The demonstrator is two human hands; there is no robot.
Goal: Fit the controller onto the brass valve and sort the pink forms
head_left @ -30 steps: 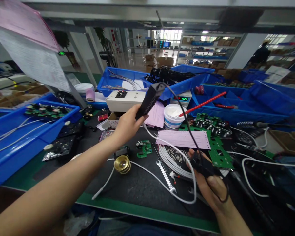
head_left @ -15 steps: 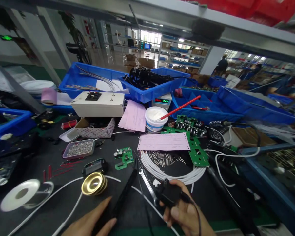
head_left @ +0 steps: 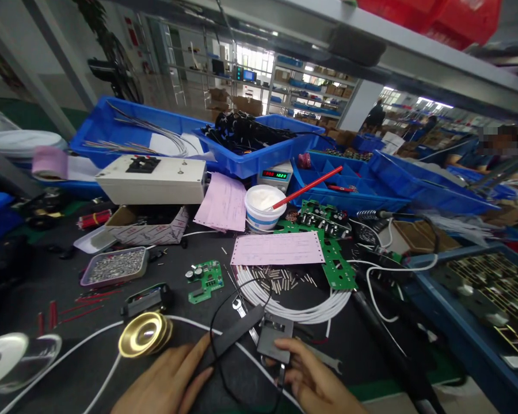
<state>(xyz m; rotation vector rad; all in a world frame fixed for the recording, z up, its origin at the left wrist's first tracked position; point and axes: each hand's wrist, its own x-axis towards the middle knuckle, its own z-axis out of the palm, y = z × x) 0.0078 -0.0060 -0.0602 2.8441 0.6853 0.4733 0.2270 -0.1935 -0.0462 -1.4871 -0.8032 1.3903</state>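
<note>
My left hand (head_left: pixel 172 374) is closed on one end of a flat dark grey bar (head_left: pixel 239 333), which points up and right. In my right hand (head_left: pixel 311 374) is a small dark grey square box (head_left: pixel 275 339), its flat face turned up and the thumb on its edge. A thin black cable (head_left: pixel 211 333) loops between the two and crosses the bar. The bar's far end lies close to the box; whether they touch I cannot tell. Beneath them lies a wrench (head_left: pixel 239 307), and another wrench's open end (head_left: pixel 334 363) shows right of the box.
A stack of gold cups (head_left: pixel 144 333) stands near my left hand. Beyond lie a green circuit board (head_left: pixel 207 282), a coil of white cable (head_left: pixel 302 313), metal pins, a pink slip (head_left: pixel 278 248) and a white tub (head_left: pixel 265 215). Blue bins (head_left: pixel 250 164) line the back; a person is far right.
The box in my right hand has turned its flat grey face up. My left hand's bar has turned broad side up and moved nearer the box. The view has shifted right.
</note>
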